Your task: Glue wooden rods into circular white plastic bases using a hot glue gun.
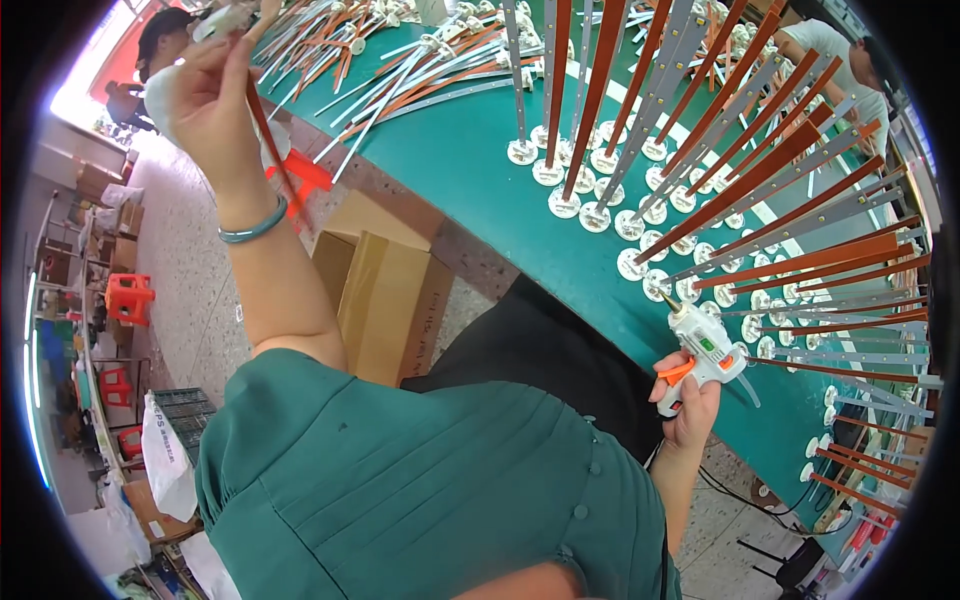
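My right hand [690, 408] is wrapped round a white hot glue gun [706, 338] with an orange trigger, at the table's near edge. The gun's nozzle points up and left, close to the white round bases of the standing strips. My left hand [205, 95] is raised at the upper left, fingers closed on a brown strip [264, 125] that hangs downward. A whitish piece [222, 22], blurred, shows above those fingers. Many brown strips [590, 95] and grey strips with small lights [655, 110] stand upright on white round bases [565, 204] across the green table [450, 160].
Loose strips [400, 85] lie piled at the table's far left. An open cardboard box [385, 300] stands on the floor below the near edge, with a red stool [300, 180] beyond it. Other people [165, 40] are at the upper left and upper right. Black cables [745, 490] hang at lower right.
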`<control>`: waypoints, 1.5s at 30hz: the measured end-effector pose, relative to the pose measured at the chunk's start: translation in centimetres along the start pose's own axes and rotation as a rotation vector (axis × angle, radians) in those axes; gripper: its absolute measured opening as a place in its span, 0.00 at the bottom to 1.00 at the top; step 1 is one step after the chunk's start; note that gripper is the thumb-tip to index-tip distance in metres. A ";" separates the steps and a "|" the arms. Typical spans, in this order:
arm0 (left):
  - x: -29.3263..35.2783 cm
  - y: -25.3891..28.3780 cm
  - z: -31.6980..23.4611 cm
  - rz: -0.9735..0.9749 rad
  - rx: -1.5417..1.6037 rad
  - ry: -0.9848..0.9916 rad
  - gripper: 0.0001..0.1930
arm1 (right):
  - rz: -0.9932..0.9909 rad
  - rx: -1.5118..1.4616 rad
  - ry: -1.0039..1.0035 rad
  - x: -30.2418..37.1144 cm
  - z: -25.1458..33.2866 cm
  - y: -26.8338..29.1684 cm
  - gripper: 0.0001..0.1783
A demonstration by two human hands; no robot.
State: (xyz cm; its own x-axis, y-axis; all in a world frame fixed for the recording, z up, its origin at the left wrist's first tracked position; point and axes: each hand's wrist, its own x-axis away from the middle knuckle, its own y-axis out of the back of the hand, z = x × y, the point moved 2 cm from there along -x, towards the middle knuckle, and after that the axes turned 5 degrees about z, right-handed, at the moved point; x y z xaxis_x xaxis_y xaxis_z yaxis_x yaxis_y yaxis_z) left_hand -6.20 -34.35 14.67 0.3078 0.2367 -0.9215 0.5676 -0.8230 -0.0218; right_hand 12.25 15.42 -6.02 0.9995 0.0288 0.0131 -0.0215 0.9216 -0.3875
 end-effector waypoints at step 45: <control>20.4 -16.3 -9.1 1.175 0.438 0.328 0.05 | 0.019 0.378 -0.145 -0.3 0.7 -3.4 0.16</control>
State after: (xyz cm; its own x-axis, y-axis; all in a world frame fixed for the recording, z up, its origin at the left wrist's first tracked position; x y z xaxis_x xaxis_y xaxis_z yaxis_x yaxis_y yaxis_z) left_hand -2.18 -11.40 -0.21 0.6549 -0.6752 -0.3394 -0.4451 -0.7076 0.5488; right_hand 11.99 12.55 -4.02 0.9858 0.0766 0.1494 -0.0740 0.9970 -0.0226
